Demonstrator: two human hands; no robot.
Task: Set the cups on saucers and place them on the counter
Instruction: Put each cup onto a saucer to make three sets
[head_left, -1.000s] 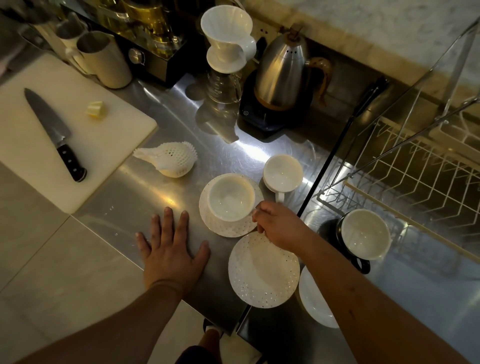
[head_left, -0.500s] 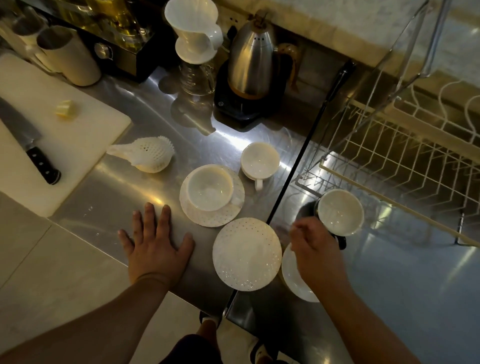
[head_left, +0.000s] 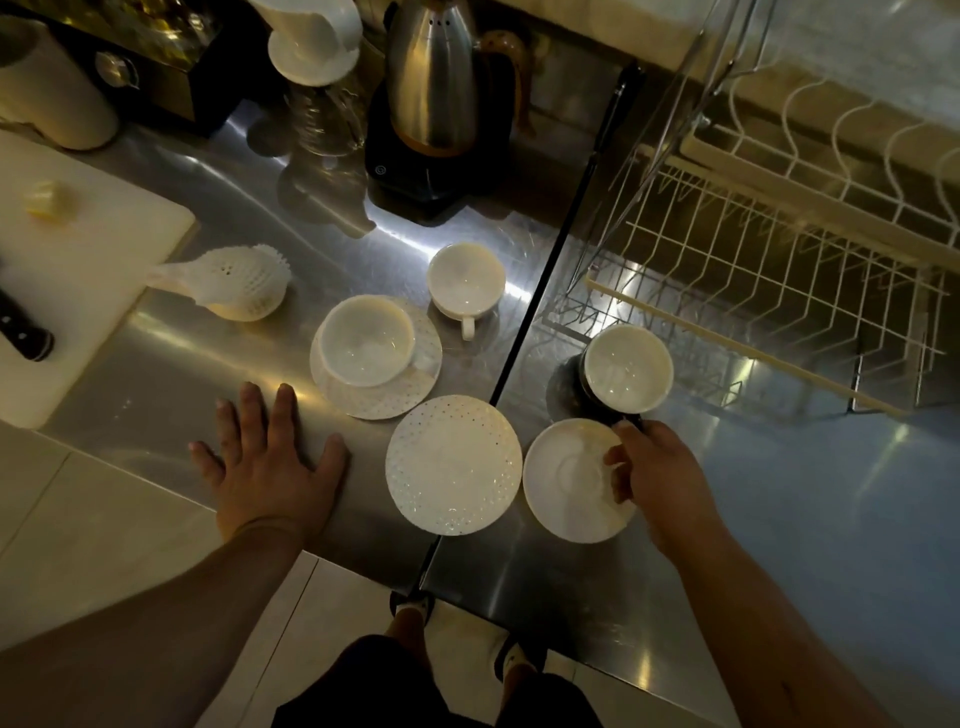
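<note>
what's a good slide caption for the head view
Right hand grips plain saucer; one cup already on dotted saucer.

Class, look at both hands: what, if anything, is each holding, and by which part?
The right hand pinches the plain saucer at its right rim. The left hand holds nothing; it lies flat on the counter.

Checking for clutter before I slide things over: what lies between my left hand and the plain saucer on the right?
In the head view, only the empty dotted saucer lies between the left hand and the plain saucer.
</note>
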